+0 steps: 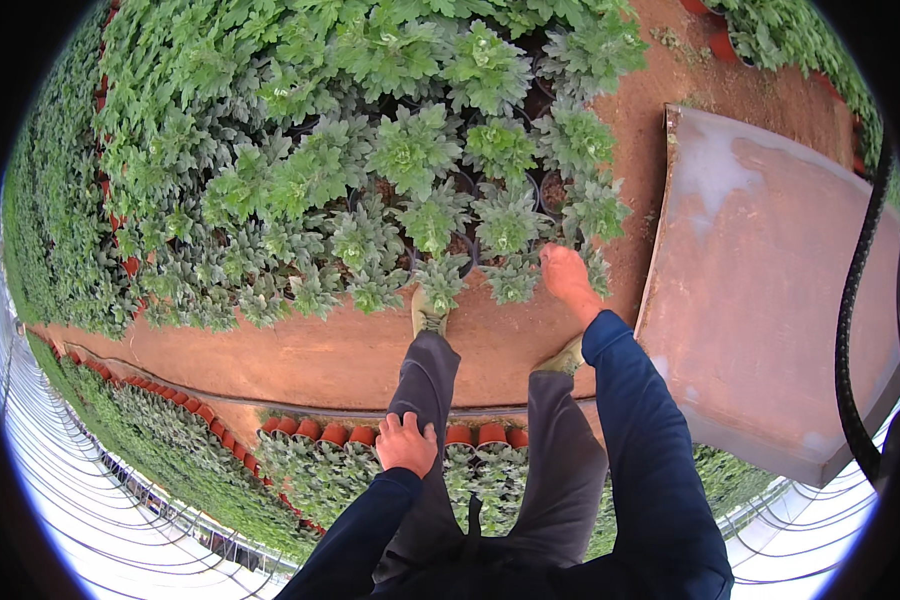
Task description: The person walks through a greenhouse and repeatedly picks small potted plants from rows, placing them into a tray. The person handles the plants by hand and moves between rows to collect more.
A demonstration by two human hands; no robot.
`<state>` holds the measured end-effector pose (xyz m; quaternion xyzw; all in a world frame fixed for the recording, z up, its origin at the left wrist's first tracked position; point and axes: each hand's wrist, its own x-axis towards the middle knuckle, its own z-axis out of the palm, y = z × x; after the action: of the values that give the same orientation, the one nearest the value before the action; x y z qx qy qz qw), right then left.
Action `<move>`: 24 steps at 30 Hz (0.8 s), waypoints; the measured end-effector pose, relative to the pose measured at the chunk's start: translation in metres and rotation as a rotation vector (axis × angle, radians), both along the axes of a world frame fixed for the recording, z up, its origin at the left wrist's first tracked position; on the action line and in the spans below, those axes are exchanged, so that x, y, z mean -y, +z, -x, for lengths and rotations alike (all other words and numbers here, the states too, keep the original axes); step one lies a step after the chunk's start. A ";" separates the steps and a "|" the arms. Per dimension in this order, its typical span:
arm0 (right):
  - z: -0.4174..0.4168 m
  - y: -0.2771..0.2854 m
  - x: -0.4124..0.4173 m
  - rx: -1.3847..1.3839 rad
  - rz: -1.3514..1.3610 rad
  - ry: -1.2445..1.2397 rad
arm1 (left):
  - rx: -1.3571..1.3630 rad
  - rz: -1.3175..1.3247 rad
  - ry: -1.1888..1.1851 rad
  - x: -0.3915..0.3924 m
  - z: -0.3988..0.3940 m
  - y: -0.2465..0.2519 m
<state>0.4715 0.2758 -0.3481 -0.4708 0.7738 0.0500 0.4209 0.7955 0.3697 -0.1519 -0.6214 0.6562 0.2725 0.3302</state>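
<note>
My right hand [566, 274] reaches down among the potted leafy plants at the near edge of the bed, close to a small plant [513, 279]. Its fingertips are partly hidden by the leaves, so a grip cannot be made out. My left hand [406, 444] rests on my left trouser leg, its fingers slightly spread and holding nothing. Beyond my right hand, a dark pot [553, 192] shows brown soil between the green plants. Another low plant [440, 281] stands at the toe of my left shoe [428, 315].
A large flat-topped panel or box [765, 292] stands to the right. A dark hose or pipe [487, 411] runs along the reddish ground behind my feet. Orange pots [334, 434] with plants line the bed behind me. A black braided cable [846, 337] hangs at the right.
</note>
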 end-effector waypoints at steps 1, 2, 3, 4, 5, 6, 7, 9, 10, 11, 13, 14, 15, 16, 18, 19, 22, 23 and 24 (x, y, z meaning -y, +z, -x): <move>-0.006 -0.011 -0.004 -0.047 0.069 -0.043 | 0.001 0.008 0.000 0.001 -0.001 -0.001; -0.011 -0.022 -0.007 -0.094 0.138 -0.086 | 0.010 -0.022 -0.004 0.003 -0.001 0.000; -0.013 -0.033 -0.010 -0.143 0.206 -0.130 | -0.001 -0.013 0.001 0.003 -0.001 0.001; -0.011 -0.039 -0.005 -0.119 0.239 -0.056 | -0.008 -0.001 0.005 0.002 -0.003 0.000; -0.013 -0.045 -0.001 -0.173 0.255 -0.033 | -0.016 0.011 0.009 0.001 -0.004 -0.001; -0.015 -0.051 0.003 -0.228 0.270 -0.009 | -0.019 0.013 0.009 0.002 -0.005 -0.001; -0.015 -0.057 0.006 -0.284 0.281 0.014 | -0.025 0.011 0.009 0.001 -0.005 -0.001; -0.014 -0.067 0.009 -0.310 0.336 0.012 | -0.035 0.008 0.006 0.000 -0.004 -0.001; -0.014 -0.068 0.013 -0.308 0.331 0.012 | -0.038 0.011 0.006 0.001 -0.003 0.000; -0.014 -0.069 0.016 -0.306 0.325 0.012 | -0.041 0.014 0.008 0.001 -0.002 0.000; -0.018 -0.071 0.019 -0.236 0.198 0.023 | -0.042 0.019 0.000 0.000 -0.002 0.000; -0.020 -0.072 0.017 -0.233 0.173 0.084 | -0.044 0.023 -0.004 -0.001 -0.001 0.001; -0.023 -0.075 0.017 -0.231 0.149 0.147 | -0.037 0.029 -0.004 -0.002 0.000 0.002; -0.021 -0.085 0.014 -0.220 0.078 0.066 | -0.040 0.032 -0.014 -0.002 0.002 0.002; -0.020 -0.110 0.008 -0.087 0.184 -0.172 | -0.050 0.037 -0.021 -0.001 0.004 0.000; -0.024 -0.113 0.006 -0.112 0.242 -0.200 | -0.044 0.041 -0.011 -0.002 0.004 0.000; -0.028 -0.122 0.005 -0.185 0.412 -0.211 | -0.028 0.048 0.006 -0.004 0.006 0.000; -0.027 -0.122 0.005 -0.208 0.461 -0.161 | -0.023 0.049 0.005 -0.005 0.007 0.000; -0.022 -0.121 0.002 -0.192 0.355 -0.050 | -0.018 0.050 0.003 -0.006 0.008 0.000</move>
<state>0.4935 0.2735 -0.4691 -0.5112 0.8186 -0.0531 0.2565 0.7876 0.3758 -0.1518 -0.6281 0.6646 0.2620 0.3083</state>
